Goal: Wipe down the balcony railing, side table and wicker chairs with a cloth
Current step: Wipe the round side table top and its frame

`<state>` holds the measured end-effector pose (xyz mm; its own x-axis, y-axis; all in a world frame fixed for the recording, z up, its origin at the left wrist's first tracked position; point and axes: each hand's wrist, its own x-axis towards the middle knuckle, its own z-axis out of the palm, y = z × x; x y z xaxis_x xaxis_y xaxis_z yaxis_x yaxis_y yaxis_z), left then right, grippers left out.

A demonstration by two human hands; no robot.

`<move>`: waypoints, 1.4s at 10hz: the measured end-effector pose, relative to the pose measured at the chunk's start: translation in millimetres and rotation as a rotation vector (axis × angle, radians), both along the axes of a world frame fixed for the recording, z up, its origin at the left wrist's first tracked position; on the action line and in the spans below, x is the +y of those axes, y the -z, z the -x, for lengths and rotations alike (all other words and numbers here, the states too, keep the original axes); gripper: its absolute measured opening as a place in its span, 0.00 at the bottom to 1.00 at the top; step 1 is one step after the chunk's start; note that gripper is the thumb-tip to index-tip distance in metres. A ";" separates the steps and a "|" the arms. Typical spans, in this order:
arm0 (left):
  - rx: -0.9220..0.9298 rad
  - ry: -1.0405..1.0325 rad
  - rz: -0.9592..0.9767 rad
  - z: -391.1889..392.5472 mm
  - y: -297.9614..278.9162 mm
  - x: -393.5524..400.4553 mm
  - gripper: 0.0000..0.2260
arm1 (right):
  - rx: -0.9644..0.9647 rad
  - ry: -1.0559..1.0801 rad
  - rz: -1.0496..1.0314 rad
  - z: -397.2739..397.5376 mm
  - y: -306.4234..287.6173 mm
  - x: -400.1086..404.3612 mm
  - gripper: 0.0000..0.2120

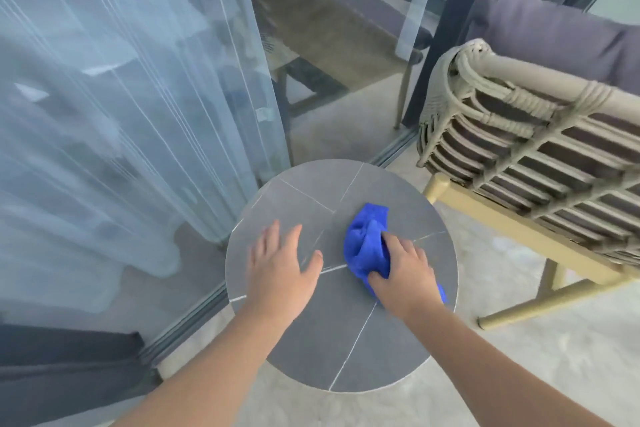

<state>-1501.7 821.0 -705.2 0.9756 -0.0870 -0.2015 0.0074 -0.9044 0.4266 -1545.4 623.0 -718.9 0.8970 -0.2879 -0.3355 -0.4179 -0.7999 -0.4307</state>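
The right hand (403, 270) grips a crumpled blue microfibre cloth (367, 246), fingers curled, on the round grey stone-look counter (346, 350). The left hand (277, 267) rests flat, fingers spread. A woven wicker chair (519, 149) stands beside.

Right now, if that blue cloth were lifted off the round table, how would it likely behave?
The blue cloth lies bunched in soft folds under the right hand, so it would probably droop limp and weigh little. Its fuzzy nap likely grips rather than slips on the smooth table. It cannot roll or break.

Right hand (403, 269) grips blue cloth (367, 246) at centre of round side table (346, 357); left hand (277, 263) lies flat on the table, left of cloth.
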 end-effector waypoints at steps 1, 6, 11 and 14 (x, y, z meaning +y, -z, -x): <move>-0.041 0.152 -0.163 -13.6 40.1 -8.2 0.27 | -0.061 0.010 0.045 13.3 41.0 10.0 0.39; -0.271 0.238 -0.263 -9.5 124.8 3.3 0.29 | -0.418 0.000 0.253 13.1 97.0 7.0 0.40; -0.329 0.217 -0.278 -10.9 128.5 2.8 0.29 | -0.466 0.007 0.276 12.6 100.8 5.6 0.40; -0.347 0.208 -0.267 -9.9 129.2 3.1 0.29 | -0.473 0.019 0.274 15.3 101.1 5.5 0.40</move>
<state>-1491.8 824.1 -834.4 0.9567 -0.2765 0.0909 -0.2864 -0.9500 0.1243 -1560.7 628.5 -820.0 0.9257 -0.3254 0.1929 -0.2442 -0.9035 -0.3521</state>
